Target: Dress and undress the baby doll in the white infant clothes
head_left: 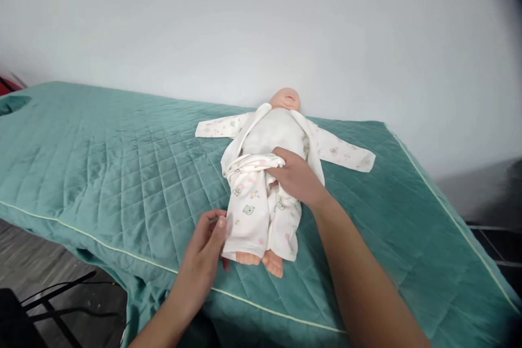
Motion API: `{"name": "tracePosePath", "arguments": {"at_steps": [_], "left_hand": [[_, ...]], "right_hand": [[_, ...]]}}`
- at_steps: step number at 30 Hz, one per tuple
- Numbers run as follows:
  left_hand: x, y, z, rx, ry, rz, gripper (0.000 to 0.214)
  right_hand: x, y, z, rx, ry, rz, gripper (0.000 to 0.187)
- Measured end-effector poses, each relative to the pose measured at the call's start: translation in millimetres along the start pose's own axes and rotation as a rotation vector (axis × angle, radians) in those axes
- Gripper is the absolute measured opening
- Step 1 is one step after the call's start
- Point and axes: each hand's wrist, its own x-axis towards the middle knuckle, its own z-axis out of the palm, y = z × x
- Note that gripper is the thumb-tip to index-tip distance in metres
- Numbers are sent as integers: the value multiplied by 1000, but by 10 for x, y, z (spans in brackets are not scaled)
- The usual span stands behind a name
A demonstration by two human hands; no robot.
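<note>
A baby doll point(286, 99) lies on its back, dressed in a white printed jacket point(346, 154) spread wide at the front, its sleeves stretched out to both sides. White printed trousers point(248, 209) cover its legs, and the bare feet point(272, 262) show below the cuffs. My right hand point(299, 176) is closed on the bunched waistband at the doll's middle, its fingertips partly hidden by cloth. Beside the trouser leg on the left is my left hand point(207, 239), with curled fingers at the cloth's edge; some of them pass out of sight behind the leg.
A green quilted cover point(163, 174) with pale piping lies over the bed, which has a hole at its far left end. A white wall point(204, 38) stands behind. Dark metal legs and cables point(61, 293) are on the floor at lower left.
</note>
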Motion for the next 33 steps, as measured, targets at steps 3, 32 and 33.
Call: {"name": "tracePosePath", "arguments": {"at_steps": [3, 32, 33], "left_hand": [[-150, 33, 65, -117, -40, -77, 66], [-141, -382, 92, 24, 134, 410, 26], [-142, -411, 83, 30, 121, 436, 26]], "right_hand": [[-10, 13, -9, 5, -34, 0, 16], [-82, -24, -61, -28, -308, -253, 54], [-83, -28, -47, -45, -290, -260, 49]]}}
